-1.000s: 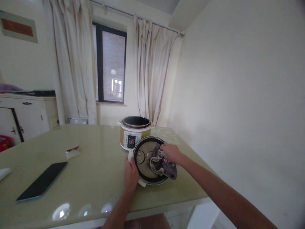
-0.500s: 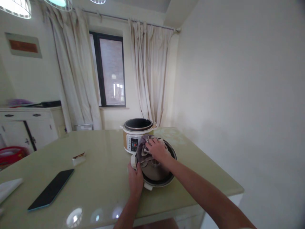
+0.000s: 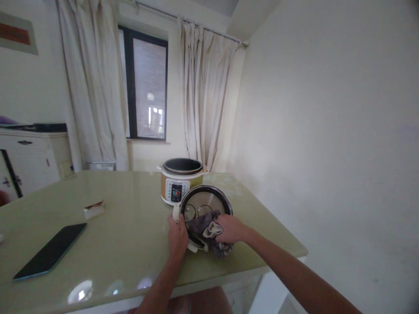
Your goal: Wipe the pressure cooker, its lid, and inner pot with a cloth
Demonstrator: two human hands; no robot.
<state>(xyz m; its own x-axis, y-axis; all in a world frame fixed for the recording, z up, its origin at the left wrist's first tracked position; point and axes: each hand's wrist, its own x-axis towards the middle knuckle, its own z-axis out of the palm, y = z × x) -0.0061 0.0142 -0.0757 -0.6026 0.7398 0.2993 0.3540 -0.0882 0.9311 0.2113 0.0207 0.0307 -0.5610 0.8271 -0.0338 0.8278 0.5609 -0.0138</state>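
Observation:
My left hand [image 3: 178, 235] grips the left edge of a round pressure cooker lid [image 3: 209, 200], near its white handle. The lid is tilted up with its metal inner face and dark sealing ring towards me. Bunched under the fingers of my right hand [image 3: 231, 228] is a grey patterned cloth [image 3: 206, 223], pressed on the lower part of that inner face. Some of the cloth hangs over the lid's lower rim. Just behind the lid stands the electric pressure cooker [image 3: 181, 181], uncovered, with a dark interior and a control panel at the front.
On the pale green glossy table [image 3: 131, 244] lie a dark flat slab with a blue edge [image 3: 50, 250] and a small whitish packet [image 3: 94, 210], both to the left. A white wall [image 3: 327, 131] rises along the right side. Curtains [image 3: 209, 87] and a white cabinet [image 3: 32, 152] are beyond.
My right hand has swept the cloth over the lid's inner face, from the right side up to the upper left, then down to the lower part. My left hand keeps its hold.

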